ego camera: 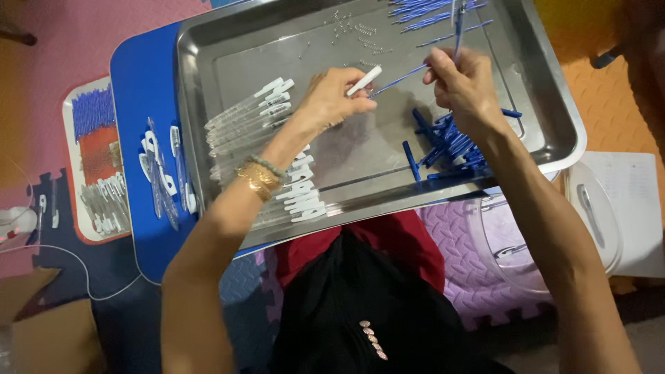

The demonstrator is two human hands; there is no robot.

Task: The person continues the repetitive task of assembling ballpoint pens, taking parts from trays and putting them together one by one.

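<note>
We see a blue board (142,90) under the steel tray (547,104); clear pens (161,173) lie on its left part; further left sits a white tray (73,104) with blue, red and clear parts; a white cable (62,256) crosses the dark mat; a clear lid (589,215) rests at right on purple mat (450,242); cardboard (41,325) shows lower left; springs (364,34) lie scattered near the tray's far end.

Both hands raised close together: left hand (331,97) pinching, right hand (463,83) pinching, forearms converging.
</note>
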